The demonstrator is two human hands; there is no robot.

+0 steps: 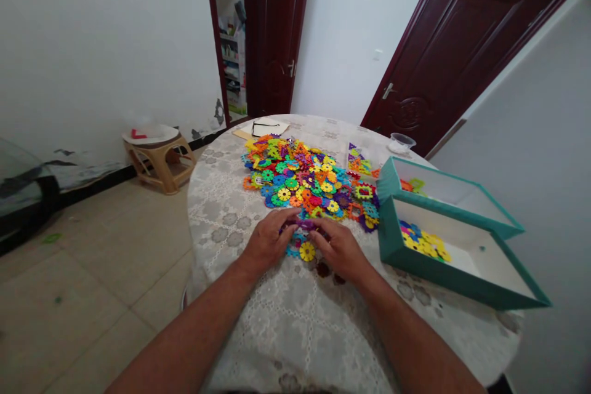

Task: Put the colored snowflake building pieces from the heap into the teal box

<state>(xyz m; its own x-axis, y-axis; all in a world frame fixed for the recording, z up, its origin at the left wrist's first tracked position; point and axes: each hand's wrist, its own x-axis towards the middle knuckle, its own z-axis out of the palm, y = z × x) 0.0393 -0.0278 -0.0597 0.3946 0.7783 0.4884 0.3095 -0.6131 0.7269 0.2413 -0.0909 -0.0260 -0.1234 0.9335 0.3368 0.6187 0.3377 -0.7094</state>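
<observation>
Over a round table (277,326), a purple piece (303,223) is held between two hands

By far the broadest surface is formed by the table, over which a tablecloth (217,191) with a grey, lacy flower pattern has been spread, perhaps to shield the top. To the right, a teal open box (434,271) with stiff walls and a white lining is placed slantwise, probably so that its contents can be reached from the seat. A matching lid or second box (389,181) is set just behind it; which of the two cannot be told. On the table's middle, a heap (305,178) of bright pieces, plastic by their look, is spread low and wide, which leaves many of them exposed: notched, flower-like discs are mixed with toothed square frames.

Before the heap, the left hand (268,237) and right hand (339,246) are brought close together, fingers curled and nearly closed, with the purple piece pinched between their fingertips. Held from both sides, it is presumably better steadied; whether anything is joined to it is hidden by the fingers. Below it, near the right hand, a flat yellow disc (307,252) with a slotted rim is seen on the cloth.
</observation>
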